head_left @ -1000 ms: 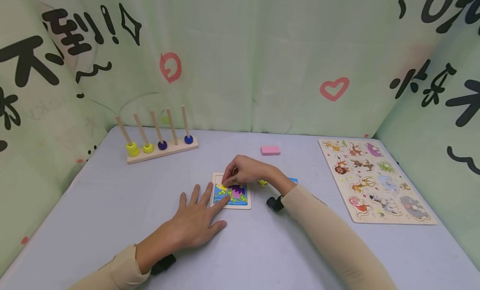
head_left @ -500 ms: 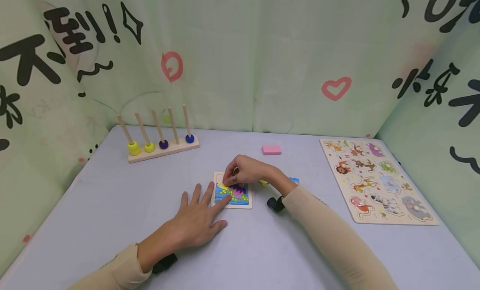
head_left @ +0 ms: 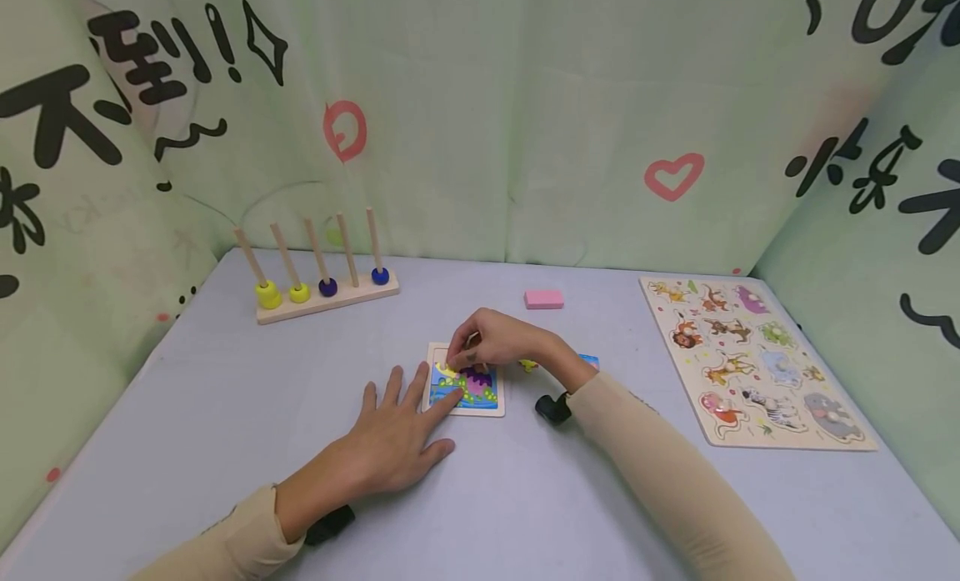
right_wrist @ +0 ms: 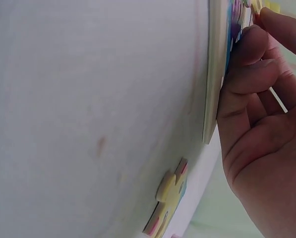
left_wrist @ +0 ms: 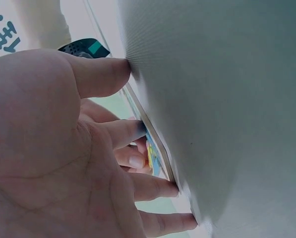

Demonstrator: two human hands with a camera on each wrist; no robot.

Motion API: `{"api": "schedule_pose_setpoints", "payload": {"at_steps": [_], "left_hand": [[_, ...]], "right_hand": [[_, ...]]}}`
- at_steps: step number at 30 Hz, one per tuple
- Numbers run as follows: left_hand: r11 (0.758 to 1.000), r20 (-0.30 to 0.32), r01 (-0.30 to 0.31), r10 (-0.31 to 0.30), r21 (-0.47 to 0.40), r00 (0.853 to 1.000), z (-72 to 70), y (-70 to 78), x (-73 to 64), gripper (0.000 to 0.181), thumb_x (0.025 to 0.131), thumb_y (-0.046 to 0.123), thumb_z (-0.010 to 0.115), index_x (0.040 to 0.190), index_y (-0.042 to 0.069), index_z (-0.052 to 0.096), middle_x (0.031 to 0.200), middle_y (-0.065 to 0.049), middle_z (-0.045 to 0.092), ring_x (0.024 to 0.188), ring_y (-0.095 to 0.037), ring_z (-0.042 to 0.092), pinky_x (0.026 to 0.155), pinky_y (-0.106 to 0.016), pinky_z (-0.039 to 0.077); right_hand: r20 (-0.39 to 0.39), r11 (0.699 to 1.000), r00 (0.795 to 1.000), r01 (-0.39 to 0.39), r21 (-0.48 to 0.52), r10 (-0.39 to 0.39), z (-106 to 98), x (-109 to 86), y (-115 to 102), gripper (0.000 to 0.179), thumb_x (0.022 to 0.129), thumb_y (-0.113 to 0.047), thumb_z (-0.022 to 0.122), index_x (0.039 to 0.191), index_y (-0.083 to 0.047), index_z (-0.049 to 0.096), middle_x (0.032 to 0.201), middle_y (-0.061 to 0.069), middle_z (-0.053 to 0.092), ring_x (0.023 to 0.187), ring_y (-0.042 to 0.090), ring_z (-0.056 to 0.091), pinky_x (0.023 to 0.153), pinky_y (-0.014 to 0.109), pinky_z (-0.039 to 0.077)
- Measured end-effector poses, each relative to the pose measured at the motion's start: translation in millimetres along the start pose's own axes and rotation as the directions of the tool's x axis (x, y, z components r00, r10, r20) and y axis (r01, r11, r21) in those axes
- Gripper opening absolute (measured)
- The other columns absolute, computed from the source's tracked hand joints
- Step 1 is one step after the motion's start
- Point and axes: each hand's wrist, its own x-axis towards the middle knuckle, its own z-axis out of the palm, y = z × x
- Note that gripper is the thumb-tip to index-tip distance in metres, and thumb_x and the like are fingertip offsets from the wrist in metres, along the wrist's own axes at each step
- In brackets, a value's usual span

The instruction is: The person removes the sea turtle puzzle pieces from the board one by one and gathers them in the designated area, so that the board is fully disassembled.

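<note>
A small wooden jigsaw puzzle (head_left: 476, 402) with a blue, purple and yellow picture lies flat on the table. My left hand (head_left: 390, 448) spreads its fingers at the puzzle's left side, one fingertip on the picture and others by the frame's edge (left_wrist: 160, 144). Over the puzzle's upper part, my right hand (head_left: 495, 338) pinches a yellow puzzle piece (right_wrist: 257, 7) between thumb and fingers, low against the board. That hand hides much of the piece and the top of the puzzle. A loose yellow puzzle piece (right_wrist: 170, 196) lies on the table under the right wrist.
Partly behind the right forearm lies a blue piece (head_left: 588, 361). A pink block (head_left: 543, 299) sits farther back. At back left stands a wooden peg rack (head_left: 330, 302) with yellow and blue beads. An animal puzzle board (head_left: 750, 364) lies on the right.
</note>
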Motion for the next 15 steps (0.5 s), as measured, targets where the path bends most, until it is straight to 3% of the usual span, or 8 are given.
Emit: {"api": "schedule_pose_setpoints", "payload": {"at_steps": [15], "left_hand": [[1.000,-0.008,-0.008,0.008,0.007,1.000,-1.7,0.0,-2.0,0.064,0.105,0.054,0.058,0.163,0.033,0.042,0.177,-0.022,0.019,0.161,-0.056,0.018,0.120,-0.081,0.020]], "right_hand": [[0.010,0.999,0.999,0.034,0.018,-0.034,-0.5,-0.9,0.1,0.008,0.098,-0.012,0.075,0.101,-0.005,0.079,0.085,0.000,0.075,0.067,0.011,0.058,0.065,0.023,0.050]]}}
